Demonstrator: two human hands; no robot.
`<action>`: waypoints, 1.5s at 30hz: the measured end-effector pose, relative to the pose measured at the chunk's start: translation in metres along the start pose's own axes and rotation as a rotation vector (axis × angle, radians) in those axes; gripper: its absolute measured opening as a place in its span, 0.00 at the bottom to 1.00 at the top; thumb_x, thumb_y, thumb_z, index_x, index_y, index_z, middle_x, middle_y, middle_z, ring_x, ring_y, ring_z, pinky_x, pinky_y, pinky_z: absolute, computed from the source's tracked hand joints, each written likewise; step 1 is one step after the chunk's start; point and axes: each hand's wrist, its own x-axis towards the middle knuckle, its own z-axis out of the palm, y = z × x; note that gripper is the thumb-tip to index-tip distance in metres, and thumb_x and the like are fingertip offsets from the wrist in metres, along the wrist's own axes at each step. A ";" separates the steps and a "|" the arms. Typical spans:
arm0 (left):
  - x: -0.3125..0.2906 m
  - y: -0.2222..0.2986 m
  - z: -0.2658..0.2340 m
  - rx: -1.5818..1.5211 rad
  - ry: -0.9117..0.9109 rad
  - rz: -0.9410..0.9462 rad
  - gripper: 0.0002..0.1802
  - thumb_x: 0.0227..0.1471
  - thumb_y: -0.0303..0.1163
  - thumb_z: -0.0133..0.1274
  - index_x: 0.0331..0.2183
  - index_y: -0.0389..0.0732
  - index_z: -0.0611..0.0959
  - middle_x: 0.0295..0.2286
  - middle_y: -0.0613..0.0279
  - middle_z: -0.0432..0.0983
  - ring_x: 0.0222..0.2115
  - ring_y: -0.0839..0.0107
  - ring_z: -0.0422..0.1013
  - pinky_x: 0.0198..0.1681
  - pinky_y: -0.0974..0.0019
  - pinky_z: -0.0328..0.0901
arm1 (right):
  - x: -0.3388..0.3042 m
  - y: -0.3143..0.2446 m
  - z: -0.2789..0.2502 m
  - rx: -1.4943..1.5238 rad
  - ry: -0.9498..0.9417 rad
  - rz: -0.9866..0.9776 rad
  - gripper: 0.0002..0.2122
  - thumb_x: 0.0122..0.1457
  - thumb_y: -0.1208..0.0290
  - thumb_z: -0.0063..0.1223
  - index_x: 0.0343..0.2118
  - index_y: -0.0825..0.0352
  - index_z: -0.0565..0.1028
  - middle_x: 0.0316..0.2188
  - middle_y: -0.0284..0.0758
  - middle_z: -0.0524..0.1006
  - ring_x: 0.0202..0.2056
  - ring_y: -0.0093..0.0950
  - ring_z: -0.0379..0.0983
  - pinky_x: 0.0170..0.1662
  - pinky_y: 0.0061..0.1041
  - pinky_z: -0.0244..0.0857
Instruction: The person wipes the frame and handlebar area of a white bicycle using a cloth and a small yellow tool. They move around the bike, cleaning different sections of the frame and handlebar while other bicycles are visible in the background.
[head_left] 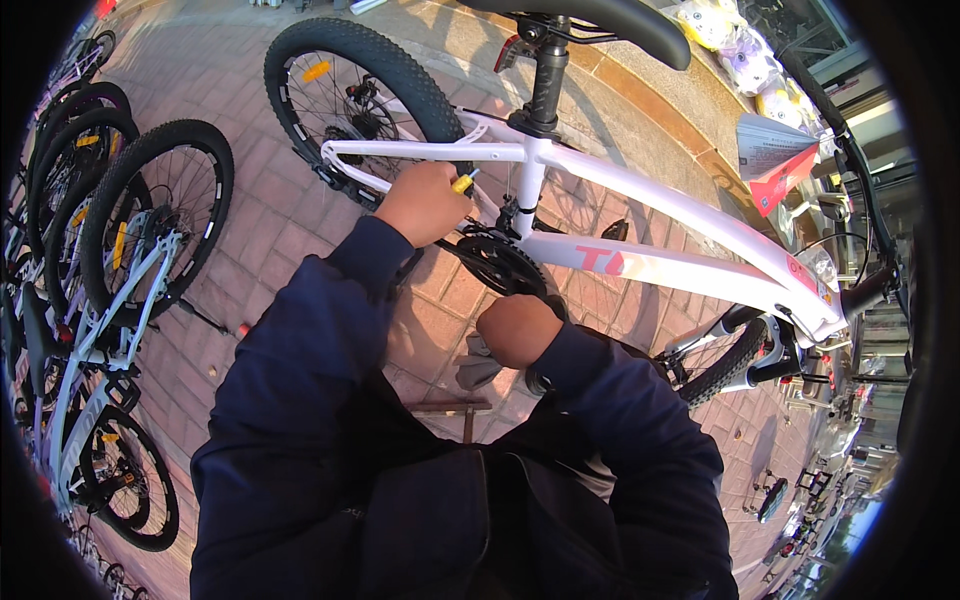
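A white bicycle (635, 262) with pink markings stands across the area in front of me, its rear wheel (360, 90) at the far left. My left hand (424, 204) is closed round a small yellow-handled tool (463, 184), beside the rear frame tubes and above the chainring (492, 262). Its exact kind is hidden by my fingers. Lower and to the right, my right hand (519, 331) is curled into a fist near the crank. What it grips, if anything, is hidden. A grey, soft-looking thing (478, 368) shows just below and left of that hand; whether they touch is unclear.
Several bicycles (150, 235) stand close together along the left. The black saddle (625, 28) juts out at the top. A folded grey-and-red leaflet (775, 160) is near the handlebar, with wrapped plush toys (745, 55) behind it. Brick paving (262, 235) lies underneath.
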 end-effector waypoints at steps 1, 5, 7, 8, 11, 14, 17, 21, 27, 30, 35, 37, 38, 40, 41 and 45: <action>0.001 -0.003 0.004 0.014 -0.048 0.031 0.14 0.47 0.35 0.54 0.31 0.31 0.80 0.30 0.38 0.78 0.34 0.41 0.74 0.42 0.46 0.67 | -0.001 -0.002 -0.002 0.010 0.010 -0.019 0.09 0.51 0.66 0.56 0.21 0.66 0.81 0.24 0.44 0.80 0.28 0.44 0.79 0.31 0.41 0.73; 0.002 -0.009 0.019 0.221 -0.082 0.175 0.12 0.49 0.31 0.52 0.26 0.29 0.78 0.29 0.36 0.77 0.32 0.39 0.73 0.37 0.46 0.67 | -0.005 -0.004 -0.015 0.033 0.029 0.006 0.08 0.49 0.67 0.56 0.22 0.67 0.80 0.24 0.44 0.80 0.28 0.44 0.79 0.31 0.41 0.73; -0.002 -0.010 0.019 0.080 -0.022 0.093 0.11 0.49 0.30 0.52 0.26 0.31 0.78 0.28 0.39 0.77 0.32 0.42 0.74 0.39 0.47 0.68 | -0.007 0.001 -0.023 0.034 0.017 0.090 0.06 0.45 0.70 0.56 0.22 0.66 0.80 0.24 0.44 0.80 0.30 0.45 0.79 0.33 0.41 0.73; -0.004 -0.011 0.016 0.003 -0.052 0.027 0.10 0.48 0.30 0.52 0.27 0.31 0.79 0.28 0.39 0.77 0.34 0.41 0.74 0.40 0.46 0.67 | -0.008 0.005 -0.026 0.035 0.011 0.153 0.06 0.46 0.71 0.55 0.23 0.67 0.80 0.25 0.45 0.80 0.31 0.45 0.79 0.33 0.41 0.74; -0.009 -0.012 0.002 0.045 -0.024 0.038 0.09 0.48 0.29 0.51 0.28 0.31 0.79 0.29 0.39 0.78 0.35 0.41 0.74 0.42 0.46 0.68 | -0.015 0.017 -0.033 0.020 0.044 0.295 0.06 0.47 0.71 0.56 0.25 0.67 0.81 0.26 0.44 0.80 0.32 0.45 0.79 0.34 0.42 0.74; -0.012 -0.012 -0.004 0.064 -0.004 0.025 0.10 0.49 0.29 0.51 0.30 0.32 0.79 0.30 0.38 0.77 0.35 0.41 0.74 0.43 0.46 0.68 | -0.020 0.027 -0.034 -0.005 0.129 0.327 0.08 0.51 0.68 0.55 0.24 0.66 0.82 0.25 0.45 0.81 0.29 0.43 0.80 0.31 0.41 0.74; -0.016 -0.010 0.003 0.024 -0.160 -0.051 0.11 0.49 0.30 0.51 0.31 0.31 0.78 0.31 0.37 0.77 0.37 0.40 0.73 0.44 0.46 0.67 | -0.017 0.034 -0.034 0.000 0.243 0.365 0.08 0.52 0.68 0.54 0.26 0.68 0.81 0.26 0.45 0.80 0.29 0.44 0.79 0.32 0.44 0.73; -0.017 -0.008 0.015 0.110 -0.120 0.067 0.10 0.47 0.29 0.52 0.30 0.31 0.78 0.32 0.38 0.77 0.38 0.40 0.73 0.44 0.46 0.67 | -0.005 0.038 -0.034 0.114 0.460 0.403 0.09 0.52 0.71 0.56 0.33 0.71 0.77 0.27 0.48 0.79 0.31 0.47 0.78 0.35 0.46 0.72; -0.016 -0.013 0.017 0.120 -0.088 0.104 0.10 0.47 0.29 0.53 0.30 0.32 0.78 0.31 0.38 0.77 0.38 0.40 0.73 0.43 0.46 0.67 | 0.019 0.026 -0.022 0.242 0.467 0.377 0.11 0.49 0.71 0.61 0.32 0.71 0.72 0.29 0.52 0.77 0.35 0.52 0.75 0.39 0.48 0.69; -0.016 -0.017 0.022 0.104 -0.102 0.125 0.09 0.47 0.30 0.53 0.30 0.32 0.78 0.31 0.38 0.77 0.37 0.40 0.73 0.43 0.46 0.67 | 0.021 0.028 -0.021 0.224 0.483 0.395 0.11 0.52 0.71 0.60 0.33 0.72 0.72 0.30 0.51 0.78 0.34 0.51 0.77 0.38 0.47 0.72; -0.017 -0.015 0.036 -0.023 -0.055 0.070 0.09 0.47 0.29 0.53 0.30 0.33 0.78 0.31 0.36 0.78 0.37 0.39 0.74 0.43 0.47 0.68 | 0.025 0.033 -0.023 0.273 0.605 0.414 0.11 0.50 0.74 0.60 0.35 0.71 0.72 0.31 0.52 0.77 0.35 0.52 0.76 0.38 0.47 0.71; -0.019 -0.012 0.036 0.023 -0.023 0.047 0.09 0.47 0.30 0.53 0.31 0.33 0.79 0.31 0.39 0.78 0.38 0.40 0.73 0.42 0.48 0.67 | 0.030 0.032 -0.020 0.317 0.652 0.405 0.12 0.49 0.76 0.60 0.35 0.71 0.71 0.32 0.52 0.77 0.35 0.53 0.76 0.39 0.47 0.71; -0.019 -0.011 0.034 0.043 -0.018 0.017 0.09 0.47 0.30 0.53 0.31 0.34 0.79 0.30 0.41 0.78 0.38 0.41 0.73 0.41 0.48 0.67 | 0.032 0.032 -0.019 0.349 0.702 0.379 0.12 0.48 0.78 0.59 0.36 0.71 0.71 0.32 0.52 0.76 0.36 0.53 0.75 0.39 0.47 0.70; -0.019 -0.009 0.027 0.100 -0.022 0.007 0.10 0.47 0.29 0.53 0.32 0.33 0.79 0.30 0.40 0.78 0.37 0.40 0.73 0.41 0.48 0.68 | 0.035 0.032 -0.015 0.432 0.754 0.363 0.13 0.47 0.80 0.59 0.36 0.71 0.70 0.34 0.52 0.76 0.37 0.53 0.74 0.41 0.47 0.69; -0.019 -0.009 0.023 0.126 -0.023 -0.006 0.10 0.47 0.29 0.53 0.32 0.33 0.79 0.30 0.40 0.78 0.37 0.40 0.74 0.41 0.48 0.68 | 0.036 0.032 -0.014 0.449 0.780 0.353 0.13 0.46 0.80 0.58 0.36 0.71 0.70 0.34 0.52 0.76 0.38 0.53 0.74 0.41 0.47 0.69; -0.019 -0.009 0.016 0.062 -0.157 -0.047 0.09 0.47 0.28 0.54 0.32 0.33 0.79 0.30 0.40 0.78 0.36 0.40 0.74 0.39 0.49 0.69 | 0.036 0.032 -0.013 0.492 0.823 0.351 0.14 0.46 0.81 0.57 0.37 0.72 0.69 0.35 0.52 0.75 0.39 0.54 0.73 0.43 0.47 0.67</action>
